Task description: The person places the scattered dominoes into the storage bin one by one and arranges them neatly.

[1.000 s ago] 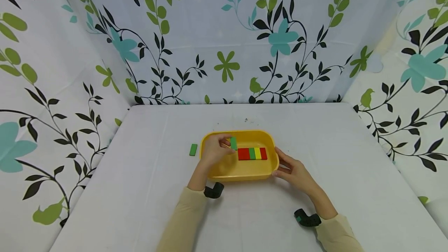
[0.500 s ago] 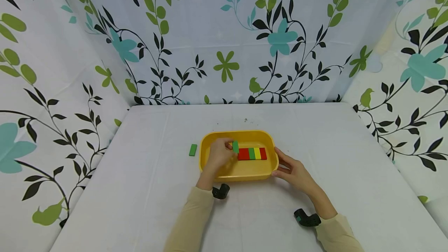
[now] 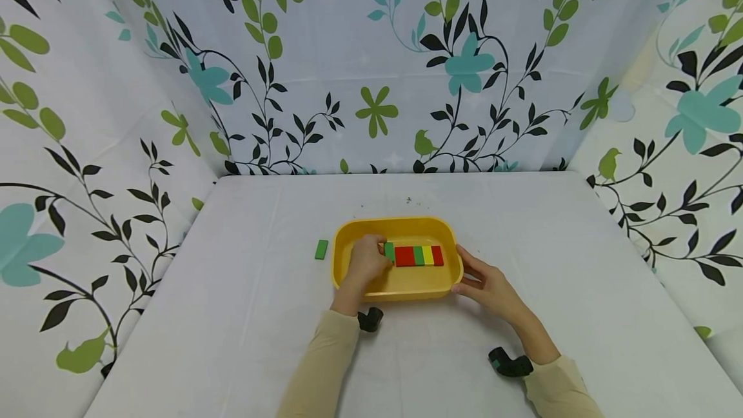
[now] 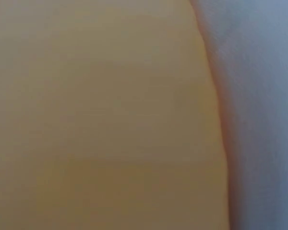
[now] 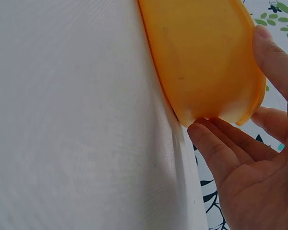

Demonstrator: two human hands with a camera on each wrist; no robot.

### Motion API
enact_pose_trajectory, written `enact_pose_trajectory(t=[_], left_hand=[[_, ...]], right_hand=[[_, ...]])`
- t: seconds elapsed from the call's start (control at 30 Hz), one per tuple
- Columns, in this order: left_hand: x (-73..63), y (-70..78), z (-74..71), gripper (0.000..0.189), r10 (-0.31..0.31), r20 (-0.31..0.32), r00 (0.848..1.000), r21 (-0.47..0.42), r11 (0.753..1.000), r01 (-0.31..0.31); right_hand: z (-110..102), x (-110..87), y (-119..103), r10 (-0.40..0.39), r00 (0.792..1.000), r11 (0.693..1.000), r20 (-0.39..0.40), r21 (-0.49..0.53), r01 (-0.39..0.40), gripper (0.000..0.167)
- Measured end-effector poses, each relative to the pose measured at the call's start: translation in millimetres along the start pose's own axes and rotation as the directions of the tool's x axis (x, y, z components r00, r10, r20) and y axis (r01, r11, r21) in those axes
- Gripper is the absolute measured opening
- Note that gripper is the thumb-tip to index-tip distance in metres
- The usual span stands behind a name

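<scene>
A shallow yellow tray (image 3: pixel 406 292) lies on the white table. In it is a row of flat tiles: a red tile (image 3: pixel 404 256), a green tile (image 3: pixel 418 255), a yellow tile (image 3: pixel 427 255) and another red tile (image 3: pixel 438 255). My left hand (image 3: pixel 366 260) reaches into the tray's left part and pinches another green tile (image 3: pixel 389 251) upright-facing at the row's left end. At the tray's right end my right hand (image 3: pixel 487 282) holds the rim; the right wrist view shows its thumb and fingers spread around the translucent tray end (image 5: pixel 211 62). The left wrist view is too blurred to show the hand.
A loose green tile (image 3: pixel 321 249) lies on the white tablecloth (image 3: pixel 244 315), just left of the tray. Patterned curtains (image 3: pixel 325 63) with leaves and flowers enclose the table at the back and both sides.
My left hand has moved slightly right and down with the green tile, bringing it beside the row's left red tile. My right hand stays at the tray's end.
</scene>
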State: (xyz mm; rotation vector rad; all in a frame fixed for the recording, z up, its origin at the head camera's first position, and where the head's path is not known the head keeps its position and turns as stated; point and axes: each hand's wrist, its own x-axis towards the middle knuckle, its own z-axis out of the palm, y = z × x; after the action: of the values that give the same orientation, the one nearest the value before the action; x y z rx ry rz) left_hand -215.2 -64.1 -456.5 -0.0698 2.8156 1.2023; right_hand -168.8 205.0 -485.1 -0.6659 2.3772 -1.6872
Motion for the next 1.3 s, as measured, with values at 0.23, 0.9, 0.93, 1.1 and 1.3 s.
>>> enact_pose_trajectory(t=[0.23,0.9,0.93,1.1,1.3], left_hand=[[-0.1,-0.2,1.4,0.051,0.019,0.02,1.0,0.04,0.999,-0.02],[-2.3,-1.0,1.5,0.047,-0.002,0.055,0.998,0.044,0.999,-0.001],[-2.2,-0.9,1.5,0.047,-0.004,0.055,0.998,0.048,0.999,0.001],[-1.6,0.5,0.9,0.047,-0.01,0.058,0.998,0.068,0.998,0.006],[-1.6,2.4,-0.6,0.048,-0.026,0.071,0.997,0.068,0.997,0.021]], right_hand=[[-0.2,-0.2,-0.8,0.001,1.0,1.0,-0.001,-0.01,-0.001,0.081],[0.6,-0.1,2.7,0.005,1.0,0.999,-0.002,-0.034,-0.005,0.081],[0.5,-0.1,2.5,0.003,1.0,0.999,-0.002,-0.034,-0.003,0.081],[0.2,0.2,1.3,-0.01,1.0,1.0,-0.004,-0.03,0.01,0.08],[0.4,0.2,-1.0,-0.007,1.0,1.0,-0.005,-0.029,0.007,0.08]])
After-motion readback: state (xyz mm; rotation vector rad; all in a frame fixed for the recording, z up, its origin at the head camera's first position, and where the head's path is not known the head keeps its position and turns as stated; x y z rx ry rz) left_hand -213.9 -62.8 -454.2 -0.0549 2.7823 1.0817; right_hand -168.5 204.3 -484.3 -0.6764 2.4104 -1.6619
